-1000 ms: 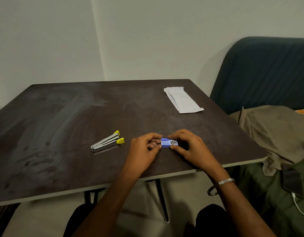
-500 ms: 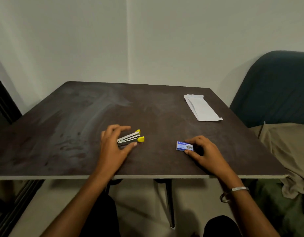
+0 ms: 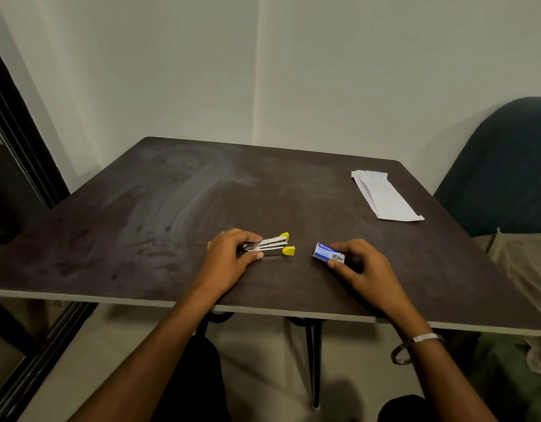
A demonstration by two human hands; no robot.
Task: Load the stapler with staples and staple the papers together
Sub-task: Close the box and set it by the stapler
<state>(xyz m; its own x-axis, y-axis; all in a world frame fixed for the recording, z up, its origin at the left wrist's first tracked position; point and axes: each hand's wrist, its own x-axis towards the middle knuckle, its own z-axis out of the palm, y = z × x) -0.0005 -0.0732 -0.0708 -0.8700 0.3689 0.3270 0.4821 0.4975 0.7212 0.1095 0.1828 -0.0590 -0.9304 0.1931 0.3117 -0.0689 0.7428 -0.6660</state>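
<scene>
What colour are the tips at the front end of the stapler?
Yellow; the stapler body is silver metal. The head view shows it.

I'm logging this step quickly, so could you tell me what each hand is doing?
Left hand: grips the stapler on the table.
Right hand: holds the staple box.

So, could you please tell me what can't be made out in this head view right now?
- Stapler: its rear end is covered by the left hand, and whether staples are loaded is too small to tell.
- Staple box: its print is too small to read; the right hand hides its near right end.
- Papers: the sheet count cannot be told.
- Dark chair: cut off by the right edge.
</scene>
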